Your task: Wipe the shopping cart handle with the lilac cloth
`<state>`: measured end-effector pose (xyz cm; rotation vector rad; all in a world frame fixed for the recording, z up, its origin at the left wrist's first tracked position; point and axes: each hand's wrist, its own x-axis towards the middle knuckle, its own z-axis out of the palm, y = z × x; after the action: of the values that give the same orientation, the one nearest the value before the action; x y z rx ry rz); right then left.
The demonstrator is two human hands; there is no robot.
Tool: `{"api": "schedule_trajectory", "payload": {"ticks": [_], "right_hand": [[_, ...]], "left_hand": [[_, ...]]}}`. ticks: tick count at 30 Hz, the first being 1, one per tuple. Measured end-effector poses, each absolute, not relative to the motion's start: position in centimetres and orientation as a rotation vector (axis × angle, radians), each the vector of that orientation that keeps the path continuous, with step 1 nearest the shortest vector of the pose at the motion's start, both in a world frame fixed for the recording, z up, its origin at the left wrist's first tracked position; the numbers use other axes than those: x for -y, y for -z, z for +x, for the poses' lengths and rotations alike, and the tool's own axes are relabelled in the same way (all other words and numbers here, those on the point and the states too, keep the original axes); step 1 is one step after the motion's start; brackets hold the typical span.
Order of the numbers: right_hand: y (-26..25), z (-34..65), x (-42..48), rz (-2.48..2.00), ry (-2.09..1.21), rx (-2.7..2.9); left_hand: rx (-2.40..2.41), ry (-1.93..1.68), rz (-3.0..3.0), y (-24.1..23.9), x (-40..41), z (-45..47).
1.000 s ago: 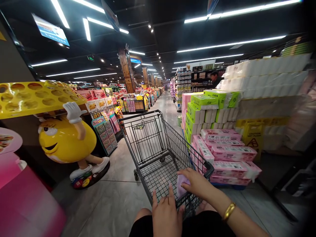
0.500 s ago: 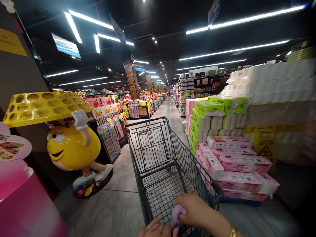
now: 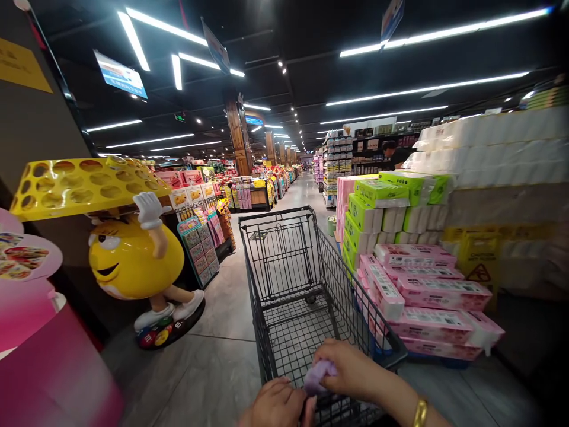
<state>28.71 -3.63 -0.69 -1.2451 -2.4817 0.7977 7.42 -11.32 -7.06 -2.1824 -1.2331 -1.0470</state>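
Observation:
A black wire shopping cart [image 3: 293, 347] stands in front of me, its basket bare inside. My right hand [image 3: 349, 370], with a gold bracelet at the wrist, is closed on a crumpled purple soft bundle [image 3: 317, 378] over the cart's near end. Whether the bundle is cloth or a thin bag, I cannot tell. Beside it, my left hand [image 3: 278, 404] has its fingers curled at the near end of the cart, close to the bundle. What lies under those fingers is hidden.
At left stand a yellow candy-character figure [image 3: 133, 261] and a pink display [image 3: 57, 367]. Pink tissue packs [image 3: 431, 323] and green packs [image 3: 362, 213] are stacked close by the cart's right side. A person [image 3: 393, 155] is behind them. An aisle [image 3: 304, 190] runs ahead.
The cart's far end has shifted slightly right in view. My hands stay at its near end, and the purple bundle remains in my right hand.

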Motion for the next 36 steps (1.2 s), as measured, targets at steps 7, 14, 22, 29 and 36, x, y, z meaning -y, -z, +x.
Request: {"api": "schedule_trajectory", "payload": {"ticks": [7, 14, 22, 29, 36], "right_hand": [[0.0, 29.8, 2.7, -1.529, -0.566, 2.442], [-0.9, 30.0, 5.3, -1.346, -0.457, 2.357], [2.1, 30.9, 8.1, -1.296, -0.170, 2.183], [4.0, 32.7, 10.2, -1.243, -0.034, 1.909], [5.9, 32.1, 11.7, -0.957, 0.033, 1.866]], "left_hand": [[1.380, 0.979, -2.282, 4.2, 10.7, 6.2], [1.768, 0.711, -2.305, 0.9, 11.4, 9.4], [1.786, 0.683, -2.398, 2.4, 11.1, 12.9], [1.743, 0.706, -2.389, 3.4, 11.1, 12.6], [1.752, 0.677, -2.389, 3.9, 10.8, 13.5]]}}
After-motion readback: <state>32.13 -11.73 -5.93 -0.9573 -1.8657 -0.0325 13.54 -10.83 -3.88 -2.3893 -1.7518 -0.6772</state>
